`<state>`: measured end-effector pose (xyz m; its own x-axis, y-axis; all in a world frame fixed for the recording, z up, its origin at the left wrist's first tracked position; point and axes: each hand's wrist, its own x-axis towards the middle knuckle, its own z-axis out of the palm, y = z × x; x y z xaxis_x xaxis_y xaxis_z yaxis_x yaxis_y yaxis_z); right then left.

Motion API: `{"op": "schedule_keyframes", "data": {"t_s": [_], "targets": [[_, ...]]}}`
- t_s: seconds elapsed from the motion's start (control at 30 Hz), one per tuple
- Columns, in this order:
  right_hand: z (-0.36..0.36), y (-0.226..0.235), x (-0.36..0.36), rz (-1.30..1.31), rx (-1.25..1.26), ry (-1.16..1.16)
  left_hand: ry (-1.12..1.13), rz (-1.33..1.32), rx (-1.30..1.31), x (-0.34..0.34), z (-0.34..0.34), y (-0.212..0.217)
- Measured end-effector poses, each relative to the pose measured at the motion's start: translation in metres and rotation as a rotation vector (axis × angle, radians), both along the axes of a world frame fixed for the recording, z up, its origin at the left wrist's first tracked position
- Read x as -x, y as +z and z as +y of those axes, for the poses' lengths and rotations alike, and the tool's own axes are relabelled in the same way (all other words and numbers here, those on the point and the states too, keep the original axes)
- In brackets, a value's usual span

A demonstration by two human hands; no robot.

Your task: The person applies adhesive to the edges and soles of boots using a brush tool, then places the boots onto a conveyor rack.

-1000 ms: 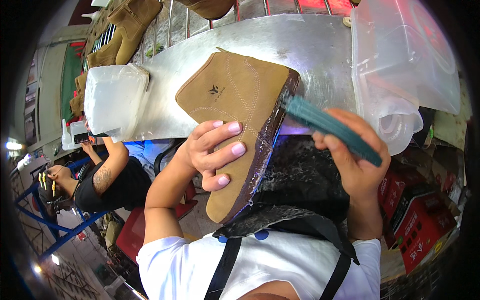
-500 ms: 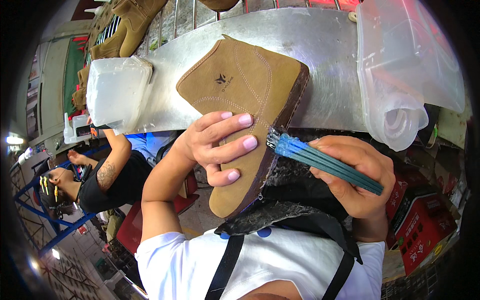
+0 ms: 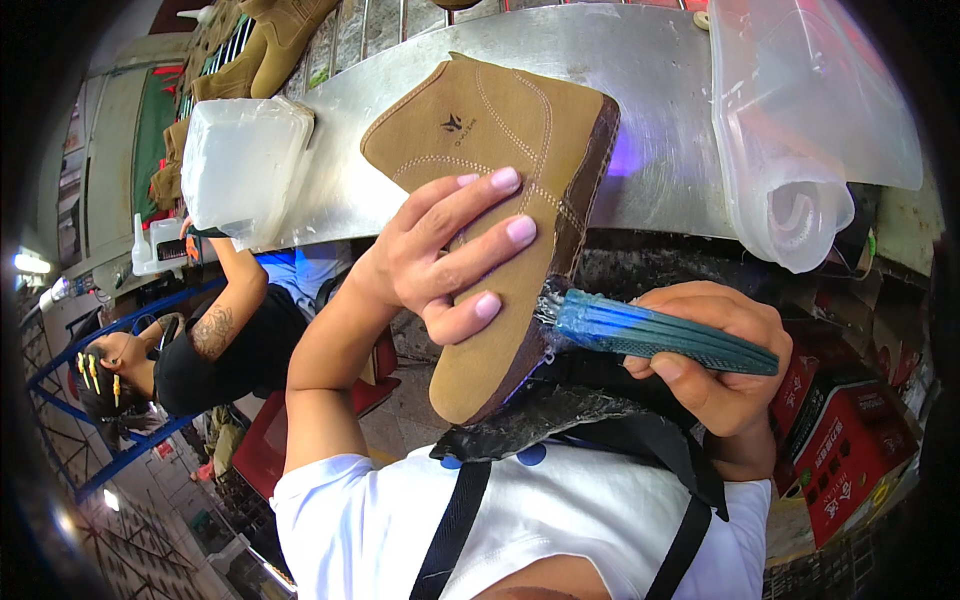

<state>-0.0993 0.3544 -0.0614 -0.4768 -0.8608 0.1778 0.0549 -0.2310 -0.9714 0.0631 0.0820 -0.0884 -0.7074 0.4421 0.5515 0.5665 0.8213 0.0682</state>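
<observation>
A tan suede ankle boot (image 3: 500,130) with pale stitching lies on its side, its shaft over the metal bench and its toe toward my body. My left hand (image 3: 450,255) grips it around the instep, fingers spread across the upper and thumb out of sight. In my right hand (image 3: 715,350) is a glue brush (image 3: 660,330) with a ribbed dark-green handle like several sticks bundled together. Its wet bristle end touches the boot's dark lower edge near the forefoot. The boot's underside is mostly hidden.
A curved metal bench (image 3: 400,90) spans the far side. A cloudy plastic container (image 3: 245,165) stands at its left, and a larger clear one (image 3: 800,110) at its right. More tan boots (image 3: 285,45) rest on a rack. A co-worker (image 3: 225,345) sits left; a red box (image 3: 840,460) stands right.
The brush has slid along the boot's lower edge toward the toe, and its handle now lies flatter. My left hand and the boot have shifted slightly right.
</observation>
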Motion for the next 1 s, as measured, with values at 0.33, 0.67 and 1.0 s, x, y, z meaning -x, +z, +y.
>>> {"op": "schedule_keyframes", "data": {"t_s": [0.33, 0.67, 1.0], "targets": [[0.02, 0.013, -0.022, 0.118, 0.255, 0.047, 0.132, -0.022, -0.016, 0.016, 0.026, 0.031], [0.009, 0.01, -0.029, -0.409, 0.169, -0.242, 0.294, -0.005, -0.113, 0.028, 0.046, 0.043], [0.024, 0.02, 0.015, -0.275, 0.259, 0.025, 0.253, 0.109, -0.118, 0.031, 0.043, 0.034]]}}
